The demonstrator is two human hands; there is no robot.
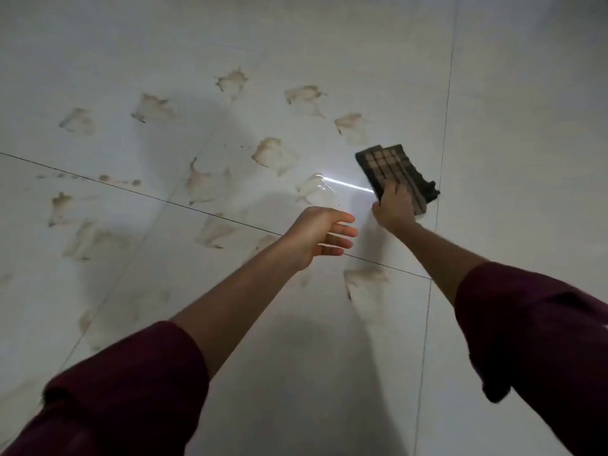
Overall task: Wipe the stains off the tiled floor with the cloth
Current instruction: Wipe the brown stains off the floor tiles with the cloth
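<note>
Head view of two bare hands over a pale tiled floor (pixel 329 373). The right hand (pixel 394 209) has its grip closed around the near end of a dark checked cloth (pixel 391 169), folded into a flat oblong; the fingers wrap over the cloth's near left corner and the rest of it extends away from the grip. The cloth's long axis runs from the grip up and slightly leftward in the view, pointing away from the person, and a ragged dark edge hangs out to the right of the grip. Whether the cloth touches the floor cannot be told. The left hand (pixel 324 233) holds nothing: its grip is spread, fingers (pixel 342 230) extended and pointing toward the right hand, just to the left of and nearer than the closed grip. Brownish stains (pixel 269 153) lie scattered over the tiles to the left of and beyond both grips; a wet patch (pixel 317 189) with a bright streak of glare sits immediately left of the right grip. Dark grout lines (pixel 442 166) cross the floor, one passing just right of the cloth. Dark red sleeves (pixel 526 324) cover both forearms near the elbows.
</note>
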